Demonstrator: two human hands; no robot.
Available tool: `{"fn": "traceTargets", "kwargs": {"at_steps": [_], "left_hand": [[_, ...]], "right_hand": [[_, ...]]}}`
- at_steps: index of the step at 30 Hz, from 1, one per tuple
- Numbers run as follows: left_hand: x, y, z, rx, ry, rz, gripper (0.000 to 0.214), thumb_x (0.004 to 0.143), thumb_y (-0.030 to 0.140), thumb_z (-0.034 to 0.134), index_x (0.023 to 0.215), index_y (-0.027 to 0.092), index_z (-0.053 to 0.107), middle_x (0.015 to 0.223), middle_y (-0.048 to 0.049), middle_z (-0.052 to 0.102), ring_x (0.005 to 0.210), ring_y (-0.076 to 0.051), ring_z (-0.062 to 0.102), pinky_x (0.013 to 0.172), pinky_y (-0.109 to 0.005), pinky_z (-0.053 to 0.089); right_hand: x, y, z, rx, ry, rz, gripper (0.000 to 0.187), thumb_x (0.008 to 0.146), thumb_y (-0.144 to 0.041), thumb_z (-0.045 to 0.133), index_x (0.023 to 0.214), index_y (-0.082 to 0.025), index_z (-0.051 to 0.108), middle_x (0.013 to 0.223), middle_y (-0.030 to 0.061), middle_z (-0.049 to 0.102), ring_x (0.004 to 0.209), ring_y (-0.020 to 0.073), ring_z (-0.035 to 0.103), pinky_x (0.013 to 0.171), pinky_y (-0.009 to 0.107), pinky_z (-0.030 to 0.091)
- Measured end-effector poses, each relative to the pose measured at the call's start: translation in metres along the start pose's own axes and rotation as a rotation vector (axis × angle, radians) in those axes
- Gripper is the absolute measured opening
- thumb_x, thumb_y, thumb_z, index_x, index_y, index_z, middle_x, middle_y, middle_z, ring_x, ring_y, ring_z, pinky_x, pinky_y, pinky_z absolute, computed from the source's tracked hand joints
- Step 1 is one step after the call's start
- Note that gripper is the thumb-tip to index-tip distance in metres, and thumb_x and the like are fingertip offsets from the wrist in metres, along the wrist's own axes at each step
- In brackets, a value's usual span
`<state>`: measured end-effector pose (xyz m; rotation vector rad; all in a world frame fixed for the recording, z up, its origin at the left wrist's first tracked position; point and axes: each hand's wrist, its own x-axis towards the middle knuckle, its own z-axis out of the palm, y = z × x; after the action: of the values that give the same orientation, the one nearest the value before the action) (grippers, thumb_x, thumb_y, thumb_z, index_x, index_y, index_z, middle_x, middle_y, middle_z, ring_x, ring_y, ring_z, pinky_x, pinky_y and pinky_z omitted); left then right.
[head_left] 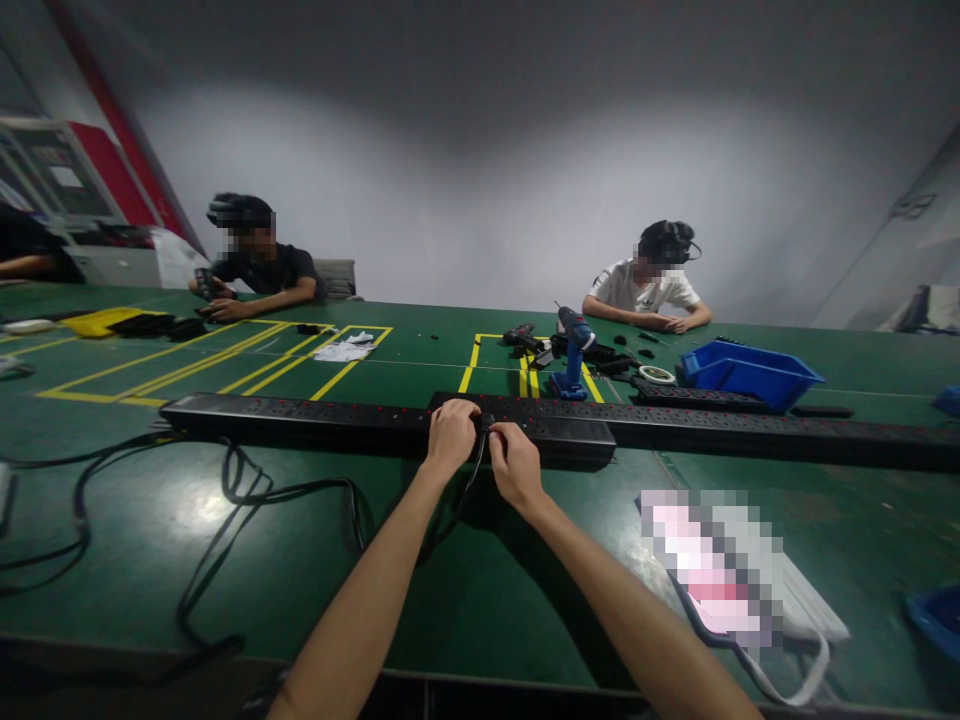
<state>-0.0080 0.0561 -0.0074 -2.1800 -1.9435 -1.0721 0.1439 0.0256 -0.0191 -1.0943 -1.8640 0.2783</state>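
Note:
In front of me a long black power strip (300, 422) with rows of sockets and small red marks lies across the green table. A small black plug (487, 422) sits against its upper face, its black cable (471, 487) hanging toward me. My left hand (453, 436) is closed at the plug's left side, fingers bent over the strip. From the right, my right hand (515, 464) pinches the same plug with thumb and forefinger. My fingers partly hide the plug, so I cannot tell how deep it sits in the socket.
Another long black strip (720, 432) runs to the right behind. Beyond stand a blue cordless drill (574, 355) and a blue bin (750, 375). Loose cable (289, 492) loops at left. A phone (697, 570) lies at right. Two people (262, 270) (645, 290) sit across.

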Motion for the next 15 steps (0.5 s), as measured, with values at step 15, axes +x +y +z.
{"fn": "traceTargets", "kwargs": {"at_steps": [15], "left_hand": [[0.000,-0.007,0.004,0.047,-0.044,0.008,0.034,0.089,0.013,0.045,0.109,0.026,0.069,0.129,-0.0022,0.066,0.130,-0.025,0.046,0.109,-0.044,0.038]], "right_hand": [[0.008,-0.008,0.032,1.063,-0.179,0.694,0.048,0.073,-0.064,0.066,0.062,-0.021,0.048,0.044,-0.0079,0.035,0.038,0.0064,0.027,0.041,0.022,0.019]]}}
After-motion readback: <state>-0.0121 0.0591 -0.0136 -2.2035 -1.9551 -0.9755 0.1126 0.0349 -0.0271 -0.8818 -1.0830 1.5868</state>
